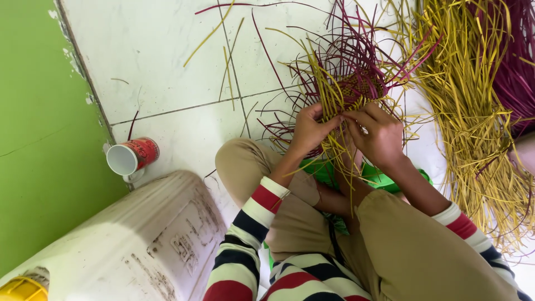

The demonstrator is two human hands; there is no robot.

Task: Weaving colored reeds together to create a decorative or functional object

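Observation:
A half-woven piece of yellow and dark red strips rests on the white tiled floor in front of my crossed legs, its loose ends fanning outward. My left hand pinches strips at its near edge. My right hand grips neighbouring yellow strips right beside it, fingertips almost touching the left hand. Long yellow strips hang down between my hands toward my lap. Both arms wear striped sleeves.
A large pile of loose yellow strips lies to the right, with dark red strips at the far right. A red and white cup lies on its side by the green wall. A white plastic container sits at lower left.

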